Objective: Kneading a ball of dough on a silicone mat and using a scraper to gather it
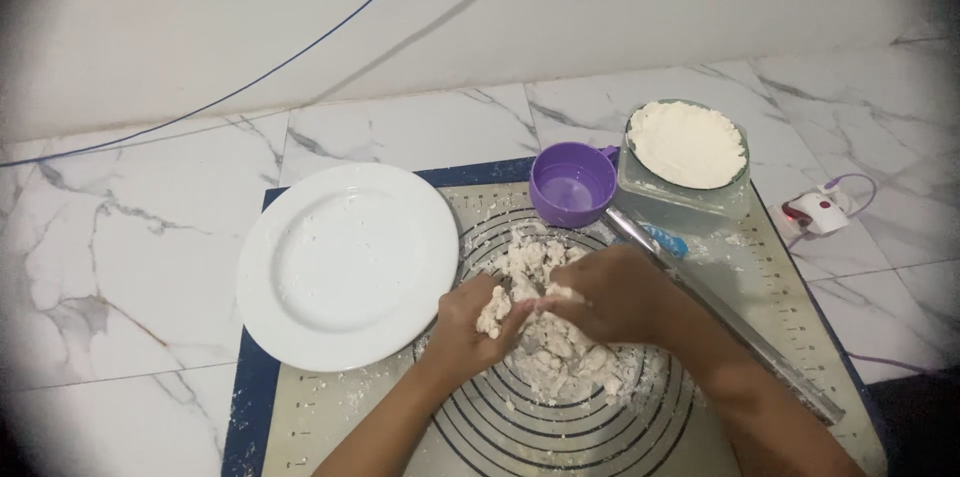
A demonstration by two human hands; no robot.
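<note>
A person's two bare hands work a pile of crumbly white dough at the centre of a baking mat, seen from above. The left hand has its fingers curled together around a small lump pulled from the pile, while the right hand lies over the top of the heap, fingers bent and pressed into the dough, meeting the left hand near the middle. The dough sits in loose, ragged clumps on the ringed circle markings printed on the mat, with flour scattered around it. Just left of the hands, a white plate dusted with flour rests partly on the mat and partly over its dark blue border. Behind the dough stands a purple measuring cup, and just beside it to the right a clear container heaped with white flour. A metal rolling pin lies diagonally along the right side of the mat, passing under the right forearm. The mat lies on a white marble-patterned surface, where a small white and red device with a cable sits off to the right. A thin blue cord runs across the pale wall behind.
</note>
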